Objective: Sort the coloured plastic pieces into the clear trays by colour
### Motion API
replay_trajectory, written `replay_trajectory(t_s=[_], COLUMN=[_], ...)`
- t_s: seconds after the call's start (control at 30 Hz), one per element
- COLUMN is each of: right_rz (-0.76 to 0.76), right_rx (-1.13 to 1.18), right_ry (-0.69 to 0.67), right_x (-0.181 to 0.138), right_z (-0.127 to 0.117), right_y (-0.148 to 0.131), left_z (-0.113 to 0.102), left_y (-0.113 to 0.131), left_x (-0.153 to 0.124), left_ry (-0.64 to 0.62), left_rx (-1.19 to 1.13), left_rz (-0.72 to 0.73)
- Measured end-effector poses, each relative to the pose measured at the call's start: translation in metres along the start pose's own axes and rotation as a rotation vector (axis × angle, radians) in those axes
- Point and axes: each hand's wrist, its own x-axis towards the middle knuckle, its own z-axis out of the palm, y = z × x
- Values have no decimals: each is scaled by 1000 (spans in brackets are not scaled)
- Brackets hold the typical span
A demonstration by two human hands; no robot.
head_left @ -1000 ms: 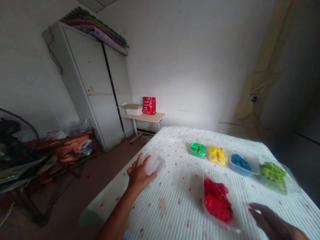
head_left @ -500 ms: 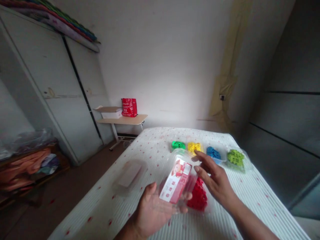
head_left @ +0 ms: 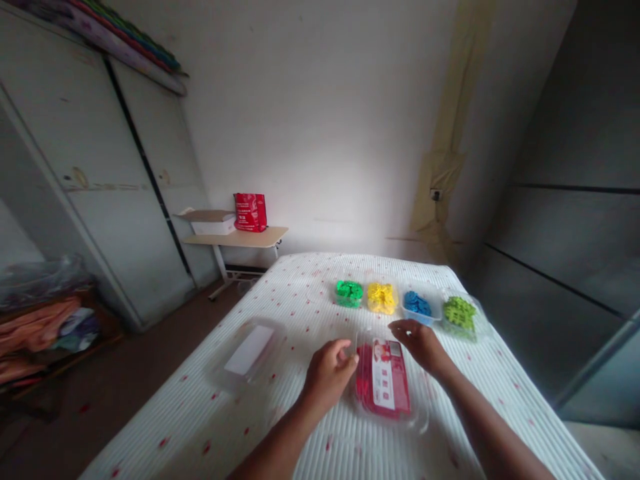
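A clear plastic lid (head_left: 384, 373) with a white and pink label lies over a clear container of red pieces (head_left: 367, 387) on the bed. My left hand (head_left: 330, 373) is at the lid's left edge, thumb and fingers bent around the rim. At the far right corner, my right hand (head_left: 420, 343) has its fingertips drawn together on the lid's edge. Beyond stand clear containers with green pieces (head_left: 349, 292), yellow pieces (head_left: 383, 297), blue pieces (head_left: 417, 303) and light green pieces (head_left: 460, 312). Another clear lid (head_left: 250, 350) with a pale label lies to the left.
A white ribbed cover with small red marks (head_left: 295, 300) spreads over the bed. At the back left, a small table (head_left: 265, 236) bears a red bag (head_left: 251, 212) and a white box (head_left: 214, 225). Folded cloth (head_left: 35, 337) fills a low shelf at far left.
The labelled lid, held up and tilted in my left hand before, now lies over the red pieces. My left hand has turned from palm-up to its left edge; the right has come to its far corner.
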Motion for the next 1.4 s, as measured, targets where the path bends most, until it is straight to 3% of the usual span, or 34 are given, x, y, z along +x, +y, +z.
replay_trajectory(t_s=[0.27,0.47,0.83,1.07,1.4], right_rz=[35,130,573,563,567], right_rx=[-52,56,413,659,696], right_ry=[-30,-31,-41,-66,-55], right_x=[6,10,6,0,-2], right_z=[19,27,40,39,35], right_y=[15,22,15,9,1], left_z=[24,31,37,37,42], left_y=[-6,0,-1,4,5], left_x=[36,39,39,39,40], left_ry=[7,95,127,143,180], left_rx=[-254,-269,-322,-324,-266], left_rz=[-81,-181,-124,-132,-94])
